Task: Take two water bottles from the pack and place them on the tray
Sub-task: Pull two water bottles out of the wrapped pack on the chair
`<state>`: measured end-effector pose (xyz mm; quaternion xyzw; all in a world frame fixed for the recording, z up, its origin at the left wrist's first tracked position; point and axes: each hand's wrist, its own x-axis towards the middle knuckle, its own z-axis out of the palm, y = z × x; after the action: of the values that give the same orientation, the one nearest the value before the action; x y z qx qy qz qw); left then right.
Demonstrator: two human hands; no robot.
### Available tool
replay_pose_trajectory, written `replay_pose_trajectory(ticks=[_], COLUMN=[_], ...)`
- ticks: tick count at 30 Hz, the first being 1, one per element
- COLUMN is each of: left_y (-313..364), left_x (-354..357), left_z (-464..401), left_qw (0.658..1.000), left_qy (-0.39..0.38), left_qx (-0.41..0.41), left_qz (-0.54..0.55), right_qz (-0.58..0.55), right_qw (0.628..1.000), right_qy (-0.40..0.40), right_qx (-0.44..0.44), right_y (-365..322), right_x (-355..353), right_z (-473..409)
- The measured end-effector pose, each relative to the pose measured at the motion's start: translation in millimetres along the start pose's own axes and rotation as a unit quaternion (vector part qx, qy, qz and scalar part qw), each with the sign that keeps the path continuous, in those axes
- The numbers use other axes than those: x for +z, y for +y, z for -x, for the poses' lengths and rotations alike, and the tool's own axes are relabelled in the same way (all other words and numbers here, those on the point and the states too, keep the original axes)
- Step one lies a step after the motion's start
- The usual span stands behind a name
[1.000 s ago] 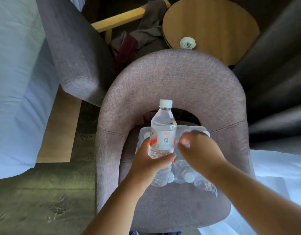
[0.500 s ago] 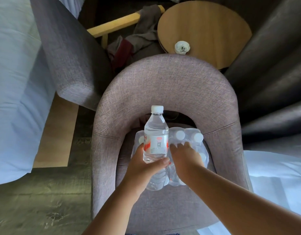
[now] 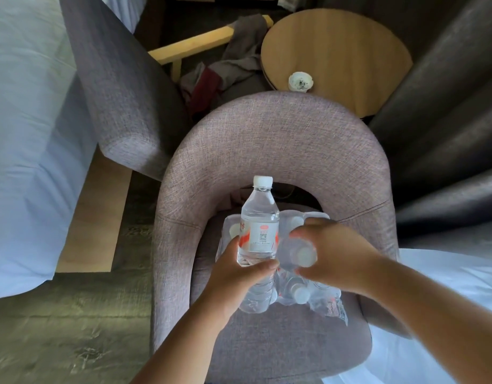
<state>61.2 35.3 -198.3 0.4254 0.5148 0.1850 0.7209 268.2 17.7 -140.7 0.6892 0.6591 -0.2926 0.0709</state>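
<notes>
Landmark: a rounded grey-mauve fabric armchair [image 3: 278, 151], seen from above.
Pack: a plastic-wrapped pack of water bottles [image 3: 317, 297] lies on the armchair's seat, partly hidden beneath both hands.
Left hand: the left hand [image 3: 239, 278] is wrapped around the lower half of an upright water bottle [image 3: 260, 225], held above the pack in front of the curved backrest, white cap up and red-and-white label facing the camera.
Right hand: the right hand [image 3: 333, 256] is clasped around a second bottle [image 3: 297, 253], blurred, its white cap pointing toward the camera, right beside the first bottle and above the pack.
Behind the armchair: a round wooden side table [image 3: 350, 51] bearing a small white cup [image 3: 300, 81].
Left of the armchair: a bed with pale bedding [image 3: 26, 134].
Tray: not in view.
</notes>
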Motion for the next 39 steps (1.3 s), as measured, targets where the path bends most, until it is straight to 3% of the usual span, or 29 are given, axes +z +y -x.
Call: replay_pose_trajectory(ticks=[4,6,8,10,12,18,24,28,31,33,37,39], left_y=[-2.1,-3.1,-3.8,-4.3,-5.2,-5.7,-1.1,1.1,-1.0,-2.4,-5.0,-5.6], left_x=[0.6,0.7,1.2,2.0,2.7,5.6,3.2,5.3,4.7,4.1,2.0,1.8], left_z=[1.8,1.4,1.3,1.4,1.2,0.6,-5.3,-8.8,-9.7,-9.0,-10.5,-10.4], left_qw=[1.0,1.0,1.0,0.999,0.999,1.0,0.998,0.996,0.995,0.995,0.996,0.996], left_qy=[0.012,0.015,0.013,0.013,0.011,0.011,-0.028,-0.036,-0.047,-0.049,-0.045,-0.048], left_qx=[-0.01,-0.015,-0.019,-0.02,-0.017,-0.024,-0.032,-0.026,-0.029,-0.03,-0.027,-0.027], left_qz=[-0.01,-0.015,-0.021,-0.029,-0.032,-0.002,0.047,0.073,0.077,0.082,0.078,0.071], right_qz=[-0.222,-0.403,-0.556,-0.629,-0.628,-0.509,-0.425,-0.376,-0.387,-0.392,-0.464,-0.54], right_qw=[0.975,0.913,0.823,0.752,0.724,0.753,0.764,0.804,0.844,0.858,0.843,0.812], right_qy=[0.001,0.049,0.079,0.121,0.177,0.302,0.357,0.376,0.326,0.285,0.181,0.085], right_qx=[0.021,0.037,0.091,0.158,0.224,0.288,0.329,0.264,0.175,0.169,0.202,0.203], right_y=[16.4,28.1,33.2,30.7,23.5,-14.3,-19.3,-25.8,-26.7,-25.5,-19.6,-10.5], right_x=[-50.0,-50.3,-36.2,-16.8,-0.8,19.5,26.4,40.4,66.1,77.1,82.6,78.2], right_z=[0.1,-15.0,-36.6,-57.9,-72.8,-72.2,-75.5,-56.7,-26.3,-5.9,12.3,5.2])
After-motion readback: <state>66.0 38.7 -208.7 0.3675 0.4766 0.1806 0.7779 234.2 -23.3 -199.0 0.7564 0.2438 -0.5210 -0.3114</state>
